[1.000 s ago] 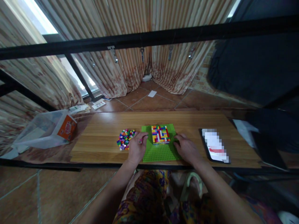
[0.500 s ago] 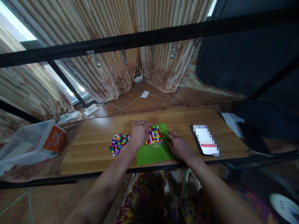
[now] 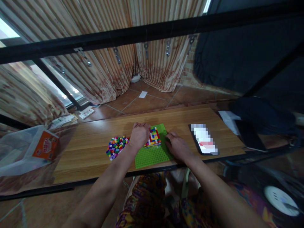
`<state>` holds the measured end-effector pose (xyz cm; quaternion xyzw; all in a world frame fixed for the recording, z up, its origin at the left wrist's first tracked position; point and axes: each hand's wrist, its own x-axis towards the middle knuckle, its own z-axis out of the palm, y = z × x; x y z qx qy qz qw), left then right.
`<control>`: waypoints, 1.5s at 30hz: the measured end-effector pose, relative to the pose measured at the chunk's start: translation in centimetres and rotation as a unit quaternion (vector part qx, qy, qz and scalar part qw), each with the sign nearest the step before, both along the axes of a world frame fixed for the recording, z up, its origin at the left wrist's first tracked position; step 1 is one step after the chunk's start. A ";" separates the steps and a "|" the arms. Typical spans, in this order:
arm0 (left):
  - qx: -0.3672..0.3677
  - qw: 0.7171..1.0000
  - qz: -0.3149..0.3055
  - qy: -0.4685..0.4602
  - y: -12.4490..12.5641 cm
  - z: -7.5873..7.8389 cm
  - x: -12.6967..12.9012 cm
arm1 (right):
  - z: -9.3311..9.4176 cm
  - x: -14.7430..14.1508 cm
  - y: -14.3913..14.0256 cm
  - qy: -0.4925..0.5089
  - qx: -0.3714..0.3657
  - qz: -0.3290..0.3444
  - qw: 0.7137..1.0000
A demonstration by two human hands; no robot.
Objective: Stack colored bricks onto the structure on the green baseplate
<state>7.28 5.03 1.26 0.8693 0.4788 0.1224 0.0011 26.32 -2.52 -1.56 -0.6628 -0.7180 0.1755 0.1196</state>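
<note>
A green studded baseplate (image 3: 152, 157) lies on the wooden table. On its upper part stands a low, multicoloured build of toy bricks (image 3: 155, 136), with red, yellow, blue and white pieces. My left hand (image 3: 140, 135) is over the build's left side, its fingers bent together at the top-left corner. Whatever is between those fingertips is hidden. My right hand (image 3: 177, 146) rests at the baseplate's right edge, fingers curled against it. Left of my left wrist lies a pile of small loose bricks (image 3: 117, 146), partly covered by my forearm.
A phone (image 3: 204, 139) with a lit, blurred screen lies to the right on the table (image 3: 95, 133). At the far left is a clear plastic bin (image 3: 21, 148) with an orange label. A black metal bar (image 3: 118, 36) crosses beyond the table, in front of striped curtains.
The whole view has shifted slightly, so everything sits a little further left. Both hands keep nearly the same places at the build and the baseplate's edge.
</note>
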 end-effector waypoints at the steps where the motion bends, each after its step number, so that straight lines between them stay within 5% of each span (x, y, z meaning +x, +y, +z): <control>1: 0.002 1.000 -0.003 -0.005 0.1 -0.1 -0.1 | 0.0 0.0 0.0 -0.002 0.000 -0.001 1.000; 12: -0.043 0.996 0.058 -0.053 0.0 -0.4 0.0 | -0.4 0.1 0.1 -0.006 0.006 0.002 1.000; 27: -0.099 0.982 0.046 -0.153 0.6 0.0 -0.3 | -0.6 0.1 0.2 -0.015 -0.004 -0.004 1.000; 39: -0.066 0.949 0.046 -0.304 -0.2 -3.4 -0.8 | -0.6 0.0 0.3 -0.029 -0.009 -0.007 1.000; 45: -0.062 0.939 0.049 -0.334 -0.3 -3.9 -0.9 | -0.5 0.0 0.4 -0.024 -0.009 -0.006 1.000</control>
